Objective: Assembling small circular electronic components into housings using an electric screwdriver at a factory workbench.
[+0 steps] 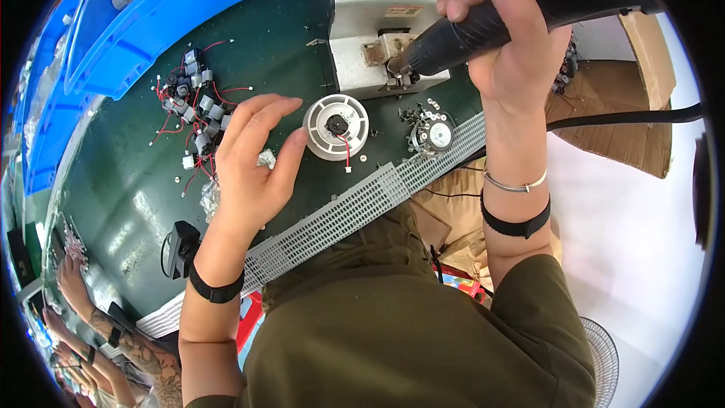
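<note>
My right hand (pixel 521 49) is wrapped round a black electric screwdriver (pixel 464 39), held tilted with its nose pointing down and left. The nose meets the small metal outlet of a grey-white box-shaped machine (pixel 362 23), probably a screw feeder; the bit itself is hidden there. On the dark green bench lies a round white plastic housing (pixel 312 134) with a black motor (pixel 337 125) at its centre and a short red lead with a white plug. My left hand (pixel 253 155) hovers just left of this housing, thumb and fingers apart, with nothing in it.
Small motors with red wires (pixel 200 102) are heaped at the left. Right of the housing, a round dish (pixel 432 136) holds screws and washers. Blue bins (pixel 162 34) line the far left. A perforated strip (pixel 325 223) edges the bench. A co-worker's hand (pixel 73 287) shows lower left.
</note>
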The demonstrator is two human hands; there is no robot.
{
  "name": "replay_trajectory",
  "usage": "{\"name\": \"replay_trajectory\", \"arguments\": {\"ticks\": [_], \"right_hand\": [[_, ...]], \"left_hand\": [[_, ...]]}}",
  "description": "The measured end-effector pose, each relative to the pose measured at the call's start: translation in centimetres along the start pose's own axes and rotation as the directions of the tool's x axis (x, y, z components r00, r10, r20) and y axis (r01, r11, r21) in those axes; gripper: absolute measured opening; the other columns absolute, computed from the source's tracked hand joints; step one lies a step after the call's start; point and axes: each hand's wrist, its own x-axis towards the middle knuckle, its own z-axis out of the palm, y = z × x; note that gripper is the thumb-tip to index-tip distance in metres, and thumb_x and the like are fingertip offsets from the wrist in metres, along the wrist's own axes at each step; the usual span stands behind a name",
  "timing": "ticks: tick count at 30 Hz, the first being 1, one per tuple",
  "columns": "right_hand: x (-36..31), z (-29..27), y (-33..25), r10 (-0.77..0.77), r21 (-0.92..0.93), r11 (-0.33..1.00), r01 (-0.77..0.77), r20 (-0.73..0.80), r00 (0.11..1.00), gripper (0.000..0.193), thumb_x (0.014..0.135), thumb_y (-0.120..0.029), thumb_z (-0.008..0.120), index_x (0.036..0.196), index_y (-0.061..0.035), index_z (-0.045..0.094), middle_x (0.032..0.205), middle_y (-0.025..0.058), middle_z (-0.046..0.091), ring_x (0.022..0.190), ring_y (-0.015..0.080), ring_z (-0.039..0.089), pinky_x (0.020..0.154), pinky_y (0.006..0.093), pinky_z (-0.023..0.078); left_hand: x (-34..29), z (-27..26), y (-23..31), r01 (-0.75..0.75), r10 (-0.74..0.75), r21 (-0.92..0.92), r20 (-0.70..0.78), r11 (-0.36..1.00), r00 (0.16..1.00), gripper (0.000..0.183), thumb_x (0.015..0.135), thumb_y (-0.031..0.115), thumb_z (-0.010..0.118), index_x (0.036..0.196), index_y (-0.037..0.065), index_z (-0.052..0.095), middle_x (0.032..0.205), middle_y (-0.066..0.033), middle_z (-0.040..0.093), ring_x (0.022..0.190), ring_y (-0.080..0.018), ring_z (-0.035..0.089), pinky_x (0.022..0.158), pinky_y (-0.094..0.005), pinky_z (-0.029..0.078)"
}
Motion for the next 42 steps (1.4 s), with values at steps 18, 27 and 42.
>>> {"name": "replay_trajectory", "arguments": {"ticks": [18, 27, 42], "right_hand": [[-1.1, -2.8, -1.5, -0.022, 0.238, 0.967, -0.087, 0.421, 0.907, 0.039, 0.090, -0.019, 0.043, 0.125, -0.0006, 0.038, 0.084, 0.0095, 0.052, 0.073, 0.0209, 0.050, 0.076, 0.0403, 0.041], [-1.3, 5.6, -1.9, 0.185, -0.105, 0.979, -0.176, 0.078, 0.980, 0.049, 0.079, -0.004, 0.059, 0.120, 0.0097, 0.035, 0.065, 0.0097, 0.054, 0.054, 0.0181, 0.053, 0.056, 0.0292, 0.046], [1.3, 4.1, 5.5, -0.488, 0.833, 0.551, -0.059, 0.378, 0.787, 0.056, 0.083, -0.012, 0.063, 0.124, 0.0076, 0.031, 0.064, 0.0098, 0.053, 0.055, 0.0191, 0.054, 0.055, 0.0292, 0.046]], "left_hand": [[-0.4, 1.4, 0.5, -0.209, 0.192, 0.126, 0.134, 0.970, 0.972, 0.041, 0.061, 0.020, 0.079, 0.097, 0.010, 0.065, 0.109, -0.0112, 0.056, 0.096, -0.0301, 0.055, 0.081, -0.0402, 0.046], [-0.6, 2.3, 0.5, -0.227, 0.213, 0.229, 0.084, 0.947, 0.973, 0.031, 0.063, 0.022, 0.077, 0.090, 0.011, 0.065, 0.111, -0.0122, 0.056, 0.096, -0.0295, 0.056, 0.080, -0.0399, 0.046], [-0.8, 2.5, 0.4, -0.195, 0.187, 0.154, 0.064, 0.969, 0.980, 0.029, 0.064, 0.020, 0.075, 0.089, 0.011, 0.064, 0.110, -0.0125, 0.056, 0.088, -0.0283, 0.058, 0.077, -0.0380, 0.047]]}}
